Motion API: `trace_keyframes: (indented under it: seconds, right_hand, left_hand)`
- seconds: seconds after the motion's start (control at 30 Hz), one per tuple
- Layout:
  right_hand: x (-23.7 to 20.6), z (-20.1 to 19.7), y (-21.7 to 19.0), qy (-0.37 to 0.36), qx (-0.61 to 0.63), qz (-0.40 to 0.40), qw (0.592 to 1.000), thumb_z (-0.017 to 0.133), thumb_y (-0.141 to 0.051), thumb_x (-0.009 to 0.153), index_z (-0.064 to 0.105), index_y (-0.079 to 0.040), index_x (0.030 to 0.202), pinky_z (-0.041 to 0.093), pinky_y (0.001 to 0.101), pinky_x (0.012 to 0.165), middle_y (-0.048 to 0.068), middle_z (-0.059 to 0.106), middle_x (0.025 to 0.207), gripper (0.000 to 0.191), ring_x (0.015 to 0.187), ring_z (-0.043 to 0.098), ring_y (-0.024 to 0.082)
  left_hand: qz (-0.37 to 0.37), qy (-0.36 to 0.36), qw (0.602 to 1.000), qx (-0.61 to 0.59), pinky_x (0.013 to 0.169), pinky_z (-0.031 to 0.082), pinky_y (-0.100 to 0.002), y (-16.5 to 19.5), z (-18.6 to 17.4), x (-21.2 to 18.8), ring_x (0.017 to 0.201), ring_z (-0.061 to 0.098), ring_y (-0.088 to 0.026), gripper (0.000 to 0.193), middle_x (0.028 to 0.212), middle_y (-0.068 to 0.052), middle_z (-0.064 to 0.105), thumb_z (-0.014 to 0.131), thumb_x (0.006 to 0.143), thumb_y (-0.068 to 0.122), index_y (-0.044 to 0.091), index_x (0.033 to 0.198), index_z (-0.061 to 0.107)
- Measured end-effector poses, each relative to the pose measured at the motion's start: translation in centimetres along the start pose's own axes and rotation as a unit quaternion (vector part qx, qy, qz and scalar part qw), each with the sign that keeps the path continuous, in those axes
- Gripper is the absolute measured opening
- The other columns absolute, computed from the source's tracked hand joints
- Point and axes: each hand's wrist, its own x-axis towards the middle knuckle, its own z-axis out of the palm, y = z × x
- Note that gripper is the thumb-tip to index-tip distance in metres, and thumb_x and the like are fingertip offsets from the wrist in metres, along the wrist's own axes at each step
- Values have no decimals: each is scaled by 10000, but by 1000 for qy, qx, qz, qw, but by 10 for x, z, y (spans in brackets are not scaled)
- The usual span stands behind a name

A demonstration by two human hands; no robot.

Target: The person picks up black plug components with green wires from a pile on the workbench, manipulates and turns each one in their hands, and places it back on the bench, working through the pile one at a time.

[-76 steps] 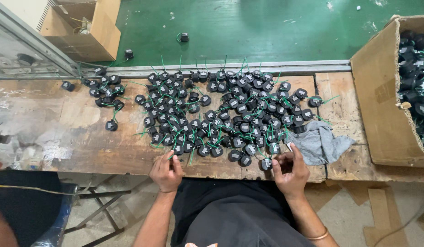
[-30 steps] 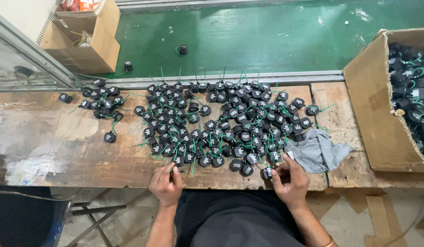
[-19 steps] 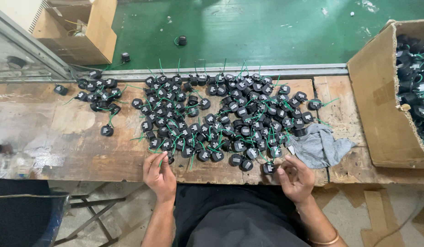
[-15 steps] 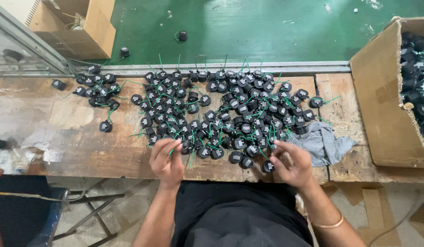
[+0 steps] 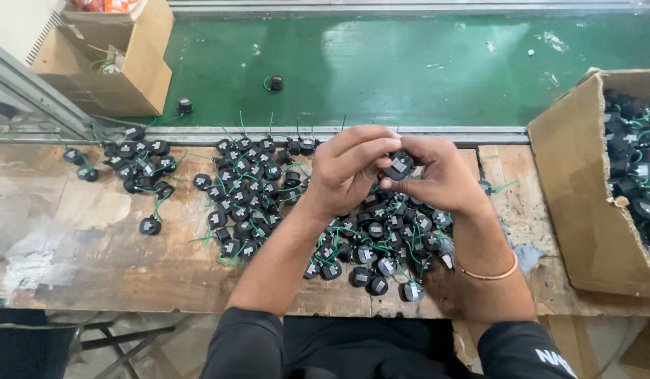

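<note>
Head cam view: got both hands up over the bench, left hand (image 5: 349, 168) and right hand (image 5: 441, 179) pinching one small black round plastic part (image 5: 397, 166) between the fingertips, fingers clamped on it from both sides. Below them sits the big heap of the same black parts with green wires (image 5: 318, 210) on the worn wooden bench (image 5: 86, 238), plus a smaller bunch (image 5: 132, 165) off to the far left. Cardboard box (image 5: 585, 210) on the right holds plenty more. Looks like loads left to handle.
</note>
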Motion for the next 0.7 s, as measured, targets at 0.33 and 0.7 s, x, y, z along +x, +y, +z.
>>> trace_keyframes:
  seconds: [0.33, 0.7]
  right_hand:
    - [19, 9, -43, 59, -280, -45, 957, 934, -181, 691, 711, 16, 995, 545, 357, 693, 155, 714, 907, 425, 794, 705, 302]
    - [16, -17, -55, 148, -213, -3, 966, 843, -17, 887, 603, 28, 1122, 567, 277, 834, 94, 711, 1094, 338, 942, 726, 184]
  left_hand:
    - [-210, 79, 947, -230, 886, 598, -288, -9, 3, -6, 977, 720, -180, 291, 1042, -57, 749, 849, 937, 19, 30, 836, 576]
    - [-229, -245, 930, 149, 822, 546, -439, -63, -5, -20, 1023, 699, -303, 287, 1045, -91, 757, 822, 814, 178, 93, 1075, 737]
